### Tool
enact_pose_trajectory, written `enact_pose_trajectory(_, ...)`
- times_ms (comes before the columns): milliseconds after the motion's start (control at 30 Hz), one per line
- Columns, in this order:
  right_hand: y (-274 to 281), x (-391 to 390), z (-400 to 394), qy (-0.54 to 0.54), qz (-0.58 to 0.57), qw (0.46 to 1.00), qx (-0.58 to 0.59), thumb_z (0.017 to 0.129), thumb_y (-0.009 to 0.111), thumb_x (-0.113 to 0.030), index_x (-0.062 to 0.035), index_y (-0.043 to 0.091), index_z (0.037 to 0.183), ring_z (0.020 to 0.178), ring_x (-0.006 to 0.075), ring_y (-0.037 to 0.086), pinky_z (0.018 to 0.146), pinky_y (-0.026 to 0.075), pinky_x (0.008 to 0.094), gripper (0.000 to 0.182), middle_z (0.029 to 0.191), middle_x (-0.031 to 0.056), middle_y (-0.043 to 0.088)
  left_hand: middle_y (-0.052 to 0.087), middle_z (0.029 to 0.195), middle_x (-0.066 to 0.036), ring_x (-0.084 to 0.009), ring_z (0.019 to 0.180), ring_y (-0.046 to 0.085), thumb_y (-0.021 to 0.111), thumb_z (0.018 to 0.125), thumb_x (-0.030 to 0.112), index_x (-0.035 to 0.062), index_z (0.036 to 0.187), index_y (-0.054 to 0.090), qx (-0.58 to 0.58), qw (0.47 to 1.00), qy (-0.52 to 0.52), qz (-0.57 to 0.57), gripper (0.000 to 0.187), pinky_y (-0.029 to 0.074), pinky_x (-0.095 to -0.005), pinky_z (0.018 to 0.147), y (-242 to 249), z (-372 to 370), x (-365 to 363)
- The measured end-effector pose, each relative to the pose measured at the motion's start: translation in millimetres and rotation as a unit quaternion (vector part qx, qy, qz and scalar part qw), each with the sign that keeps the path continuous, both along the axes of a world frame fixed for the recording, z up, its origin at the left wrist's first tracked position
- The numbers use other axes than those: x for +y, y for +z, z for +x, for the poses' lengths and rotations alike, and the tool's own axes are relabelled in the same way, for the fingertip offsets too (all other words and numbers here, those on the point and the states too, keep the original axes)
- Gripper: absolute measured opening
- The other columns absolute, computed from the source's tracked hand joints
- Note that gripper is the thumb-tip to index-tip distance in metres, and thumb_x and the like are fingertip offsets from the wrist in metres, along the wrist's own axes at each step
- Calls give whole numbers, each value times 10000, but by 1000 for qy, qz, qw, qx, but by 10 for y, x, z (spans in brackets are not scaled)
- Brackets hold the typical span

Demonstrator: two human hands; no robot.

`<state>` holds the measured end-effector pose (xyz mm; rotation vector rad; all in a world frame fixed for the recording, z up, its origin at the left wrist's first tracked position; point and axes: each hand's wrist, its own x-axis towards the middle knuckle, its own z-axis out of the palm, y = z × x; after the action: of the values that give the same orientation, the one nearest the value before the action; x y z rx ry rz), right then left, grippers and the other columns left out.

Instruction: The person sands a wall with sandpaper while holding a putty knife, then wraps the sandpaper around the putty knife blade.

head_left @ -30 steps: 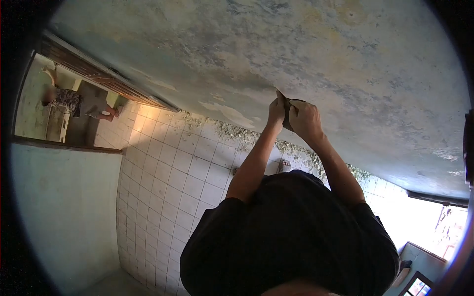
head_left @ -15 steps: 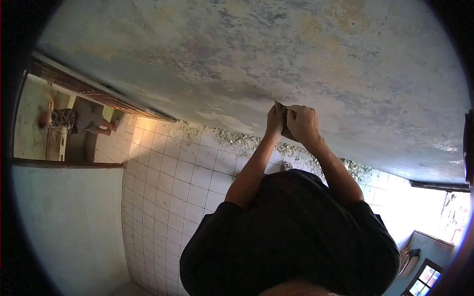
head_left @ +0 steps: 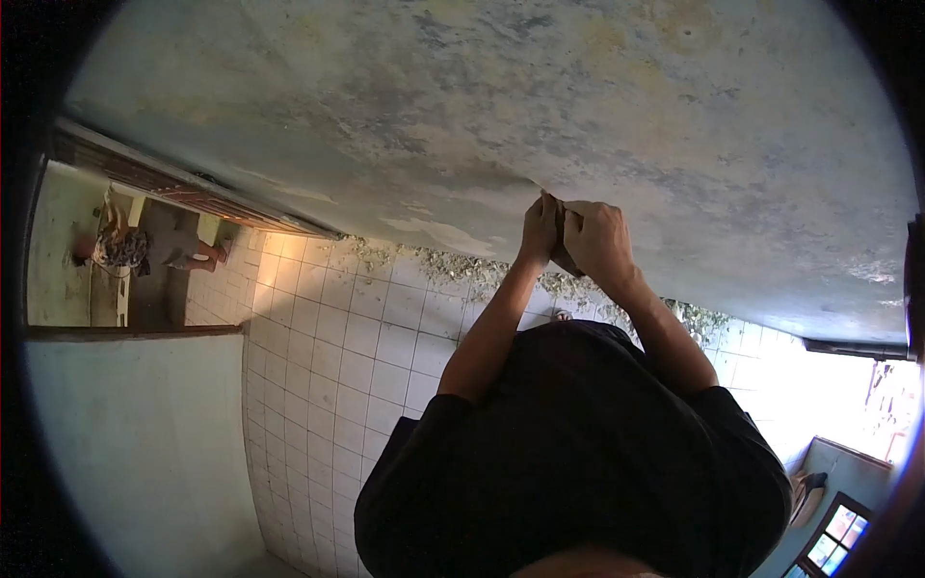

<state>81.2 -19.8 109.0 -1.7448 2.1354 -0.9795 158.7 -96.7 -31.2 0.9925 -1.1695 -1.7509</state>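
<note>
My left hand [head_left: 540, 231] and my right hand [head_left: 600, 236] are closed close together, both gripping a dark, flat scraper [head_left: 563, 252]. Its upper tip meets the wall [head_left: 617, 116], where the paint is mottled, stained and worn. Most of the tool is covered by my fingers, and its lower part shows between my wrists. A pale patch of peeled paint [head_left: 443, 233] lies on the wall left of my hands.
Flakes of paint debris [head_left: 462, 273] line the foot of the wall on the white tiled floor [head_left: 328, 356]. Through a doorway at the left, another person [head_left: 120, 246] stands in the adjoining room. A window [head_left: 833, 539] shows at lower right.
My hands and the scraper have shifted slightly, still against the wall. The view has tilted a little, and the other person's arms have moved.
</note>
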Motion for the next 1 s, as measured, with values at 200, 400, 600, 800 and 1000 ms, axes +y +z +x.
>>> enact_pose_trajectory(200, -101, -110, 142, -12, 27, 1000, -4, 839, 547, -95, 8, 687, 821, 744, 440, 632, 692, 506, 498, 174, 766, 251, 637, 559, 730, -31, -148, 678, 486, 338, 1053, 547, 11, 872, 597, -38, 987, 44, -153, 623, 426, -351, 619, -99, 52, 7)
enact_pose_trajectory(400, -65, -102, 90, 3, 38, 999, -14, 846, 544, -114, -8, 689, 817, 734, 439, 627, 705, 506, 506, 182, 764, 247, 641, 514, 665, -24, -130, 647, 450, 354, 1057, 527, 30, 795, 584, -42, 998, 1, -54, 607, 402, -333, 599, -96, 64, -9)
enact_pose_trajectory(600, -118, -77, 140, -24, 31, 999, -1, 853, 545, -113, -9, 682, 807, 730, 434, 626, 707, 502, 511, 179, 747, 242, 639, 491, 652, -20, -132, 635, 431, 342, 1071, 485, 35, 764, 569, -22, 1000, -15, 12, 591, 404, -335, 600, -168, 67, -26)
enact_pose_trajectory(800, -116, -100, 166, -31, 26, 999, -13, 861, 553, -118, -14, 680, 798, 729, 431, 628, 699, 498, 519, 176, 742, 249, 635, 501, 634, -44, -155, 601, 440, 338, 1074, 472, 18, 767, 566, -31, 977, 33, -208, 594, 411, -357, 588, -212, 20, 31)
enact_pose_trajectory(1000, -137, -82, 207, -42, -2, 999, 11, 852, 561, -116, -11, 683, 800, 725, 427, 632, 697, 501, 508, 169, 735, 246, 635, 612, 694, -136, -236, 629, 563, 324, 1072, 476, -16, 806, 571, -126, 950, -8, -287, 611, 470, -409, 644, -356, 68, -78)
